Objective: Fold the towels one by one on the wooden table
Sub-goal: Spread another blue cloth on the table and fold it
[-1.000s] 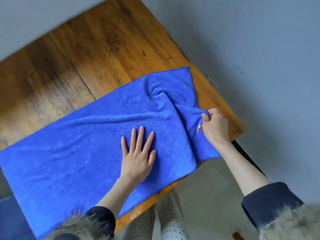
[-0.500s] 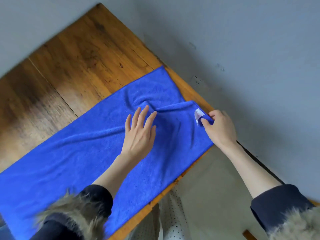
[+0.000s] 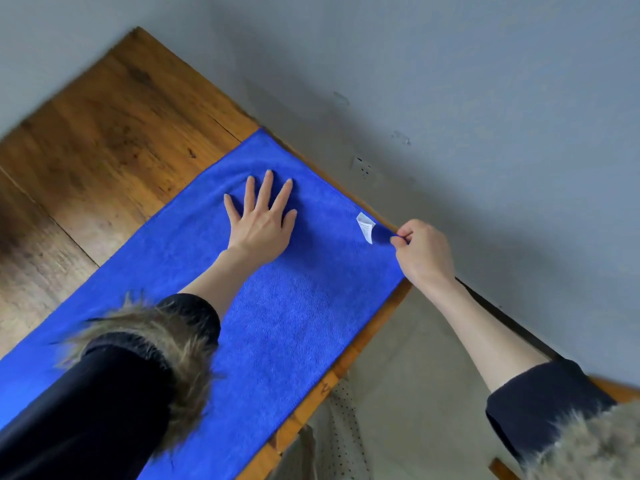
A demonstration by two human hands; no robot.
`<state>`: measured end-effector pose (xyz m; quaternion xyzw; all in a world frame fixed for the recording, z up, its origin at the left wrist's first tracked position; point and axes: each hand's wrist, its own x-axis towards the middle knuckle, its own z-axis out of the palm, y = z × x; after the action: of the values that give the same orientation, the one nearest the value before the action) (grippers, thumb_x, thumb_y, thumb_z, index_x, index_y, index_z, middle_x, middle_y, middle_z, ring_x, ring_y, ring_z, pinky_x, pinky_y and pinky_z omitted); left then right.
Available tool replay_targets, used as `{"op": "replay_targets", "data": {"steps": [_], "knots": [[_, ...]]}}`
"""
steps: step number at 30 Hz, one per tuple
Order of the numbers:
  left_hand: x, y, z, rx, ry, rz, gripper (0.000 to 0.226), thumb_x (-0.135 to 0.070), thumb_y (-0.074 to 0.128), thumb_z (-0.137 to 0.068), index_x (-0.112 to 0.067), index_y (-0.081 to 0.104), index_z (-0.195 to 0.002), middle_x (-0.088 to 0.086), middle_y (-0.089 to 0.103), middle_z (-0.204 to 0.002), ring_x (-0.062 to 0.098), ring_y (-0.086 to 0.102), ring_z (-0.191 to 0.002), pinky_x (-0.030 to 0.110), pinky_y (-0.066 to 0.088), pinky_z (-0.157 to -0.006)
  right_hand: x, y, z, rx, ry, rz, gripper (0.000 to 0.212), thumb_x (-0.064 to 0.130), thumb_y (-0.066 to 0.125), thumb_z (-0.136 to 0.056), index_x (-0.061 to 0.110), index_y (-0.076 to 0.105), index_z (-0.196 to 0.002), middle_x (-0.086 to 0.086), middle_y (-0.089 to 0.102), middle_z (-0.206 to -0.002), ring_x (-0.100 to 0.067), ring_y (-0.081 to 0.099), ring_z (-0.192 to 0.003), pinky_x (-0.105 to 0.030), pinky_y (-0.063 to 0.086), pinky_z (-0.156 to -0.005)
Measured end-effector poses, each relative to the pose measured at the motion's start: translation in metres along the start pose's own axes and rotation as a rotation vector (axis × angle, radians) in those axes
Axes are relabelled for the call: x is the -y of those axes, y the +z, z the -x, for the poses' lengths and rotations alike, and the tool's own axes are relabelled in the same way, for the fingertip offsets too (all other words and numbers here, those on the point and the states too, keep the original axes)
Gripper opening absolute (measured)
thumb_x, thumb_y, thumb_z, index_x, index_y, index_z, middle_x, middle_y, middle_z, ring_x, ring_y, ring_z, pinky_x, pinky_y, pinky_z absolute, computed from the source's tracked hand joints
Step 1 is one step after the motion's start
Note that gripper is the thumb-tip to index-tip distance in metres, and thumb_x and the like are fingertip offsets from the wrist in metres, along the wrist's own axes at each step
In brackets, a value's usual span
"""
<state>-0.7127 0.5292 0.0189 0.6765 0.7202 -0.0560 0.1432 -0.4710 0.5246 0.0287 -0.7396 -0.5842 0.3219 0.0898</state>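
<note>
Towel: one blue towel lies spread flat on the wooden desk, running lengthwise from the lower left of the view to the desk's right-hand end.
Towel edges: the right short edge lies along the desk's end; the near long edge lies just inside the desk's front edge.
Towel surface: smooth around the middle, with no fold visible in it.
Label: a small white label is attached near the right corner of the towel and stands partly turned up.
Left hand: the left hand lies palm down on the towel, fingers straight and spread, holding nothing, pressing the cloth against the desk.
Right hand: the right hand pinches the towel's right corner between thumb and fingertips, just beside the label; the other fingers are curled in.
Corner height: the pinched corner appears slightly lifted off the desk, though the view is too blurred here to be sure.
Sleeves: both forearms are bare; dark sleeves with fur trim are pushed up toward the elbows.
Desk: brown planks with dark stains, bare to the left of and beyond the towel.
Wall: a grey wall stands behind the desk's right end, with a socket on it.
Floor: pale floor shows below the desk's front edge.
</note>
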Motion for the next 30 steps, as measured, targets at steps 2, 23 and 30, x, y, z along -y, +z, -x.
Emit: {"op": "replay_targets", "data": {"steps": [2, 23, 30], "knots": [[-0.007, -0.006, -0.004, -0.079, 0.023, -0.022, 0.049, -0.031, 0.028, -0.1, -0.023, 0.02, -0.147, 0.008, 0.009, -0.156, 0.028, 0.002, -0.144, 0.062, 0.001, -0.109, 0.004, -0.002, -0.005, 0.011, 0.014, -0.018, 0.01, 0.015, 0.051, -0.093, 0.009, 0.059, -0.095, -0.01, 0.062, -0.095, -0.027, 0.055, -0.087, -0.031, 0.042, -0.07], [-0.061, -0.032, -0.038, -0.074, 0.554, 0.09, 0.027, -0.009, 0.043, -0.095, -0.02, 0.052, -0.118, -0.004, 0.054, -0.112, 0.017, 0.048, -0.107, 0.033, 0.021, -0.099, 0.007, -0.033, -0.002, 0.013, -0.09, -0.266, 0.015, 0.011, 0.058, -0.088, 0.021, 0.059, -0.078, 0.005, 0.058, -0.08, 0.0, 0.051, -0.069, -0.002, 0.034, -0.056], [-0.044, -0.045, -0.054, -0.218, 0.39, -0.051, 0.023, -0.025, 0.045, -0.097, -0.016, 0.064, -0.105, 0.002, 0.063, -0.098, 0.021, 0.048, -0.099, 0.035, 0.021, -0.092, -0.003, -0.049, -0.015, -0.117, -0.016, -0.304, 0.014, 0.007, 0.053, -0.09, 0.017, 0.058, -0.083, -0.004, 0.06, -0.089, -0.015, 0.052, -0.08, -0.017, 0.033, -0.067]]}}
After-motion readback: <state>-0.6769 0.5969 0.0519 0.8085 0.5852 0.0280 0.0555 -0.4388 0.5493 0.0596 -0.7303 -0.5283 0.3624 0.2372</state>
